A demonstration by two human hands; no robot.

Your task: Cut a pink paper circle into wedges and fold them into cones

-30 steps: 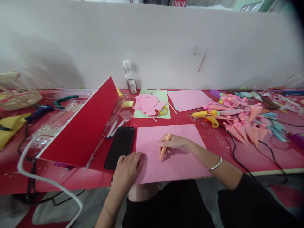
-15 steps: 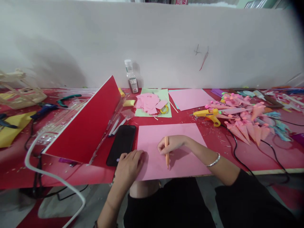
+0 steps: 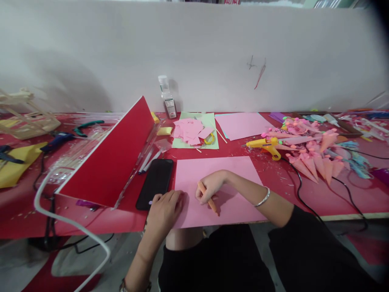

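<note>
The person's right hand point(image 3: 209, 187) has its grip closed around an orange pencil point(image 3: 208, 198), whose tip slants down toward the near edge of a pink sheet point(image 3: 237, 170) lying flat on the red desk point(image 3: 349, 198). A silver bangle point(image 3: 263, 198) sits on that wrist. The left hand point(image 3: 165, 209) lies just to the left of the pencil hand, palm down, fingers loosely curled and holding nothing; it presses the sheet's near left corner. The fingertips of that hand reach the near end of a black phone point(image 3: 154, 183), which lies face up just beside the sheet's left edge.

Farther left of the left hand, a red board point(image 3: 112, 162) stands tilted on the desk, with clear sticks point(image 3: 148, 158) between it and the phone. Beyond the pencil hand, toward the wall, a heap of pink paper scraps point(image 3: 191, 132) rests on a pale green sheet point(image 3: 209, 121), and a small clear bottle point(image 3: 166, 97) stands behind it. A second pink sheet point(image 3: 241, 125) lies to the right of the scraps. Off to the right of the pencil hand, a yellow glue gun point(image 3: 266, 146) rests on the desk, its black cord point(image 3: 299, 186) trailing toward the near edge. Next to it lies a pile of pink paper cones point(image 3: 313, 160).
</note>
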